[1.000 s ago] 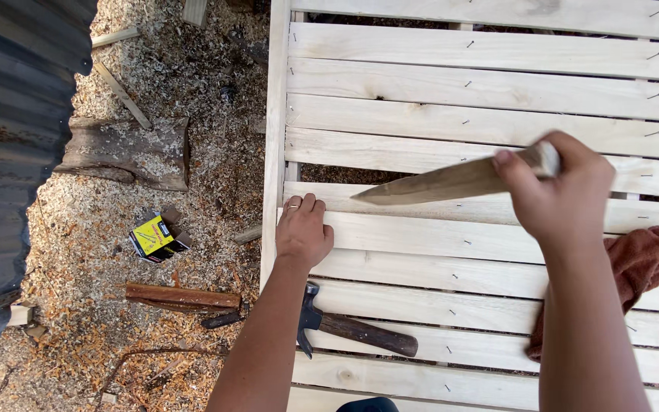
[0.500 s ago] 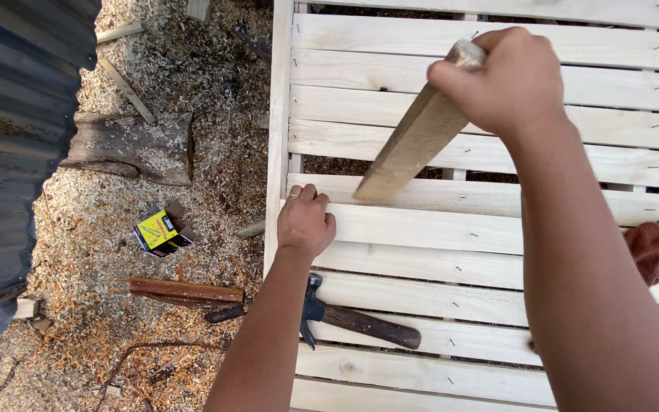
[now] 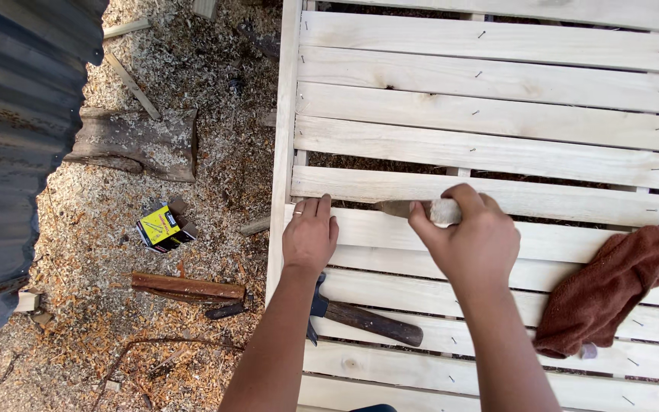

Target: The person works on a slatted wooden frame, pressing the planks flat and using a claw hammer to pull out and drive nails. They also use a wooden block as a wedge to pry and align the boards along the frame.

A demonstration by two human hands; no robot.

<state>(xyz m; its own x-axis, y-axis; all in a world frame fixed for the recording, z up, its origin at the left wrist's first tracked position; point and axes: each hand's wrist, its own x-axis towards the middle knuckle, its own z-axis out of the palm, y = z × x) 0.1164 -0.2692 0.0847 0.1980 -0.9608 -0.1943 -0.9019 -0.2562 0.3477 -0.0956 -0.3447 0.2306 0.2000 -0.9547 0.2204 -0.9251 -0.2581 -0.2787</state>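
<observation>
already most pale wooden slats (image 3: 497, 114) are nailed; a flat wooden stick (image 3: 413, 207) is gripped by the right hand (image 3: 470, 240), while the left hand (image 3: 310, 236) is pressed flat, fingers narrow, holding nothing.

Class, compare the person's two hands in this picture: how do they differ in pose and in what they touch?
1. The left hand lies flat, fingers stretched, on a pale slat of the wooden slatted frame; the right hand is curled into a grip.
2. The left hand holds nothing; the right hand clasps a wooden piece.
3. The left hand sits near the frame's edge, the right hand further in.

Both are bare and over the same frame.
</observation>
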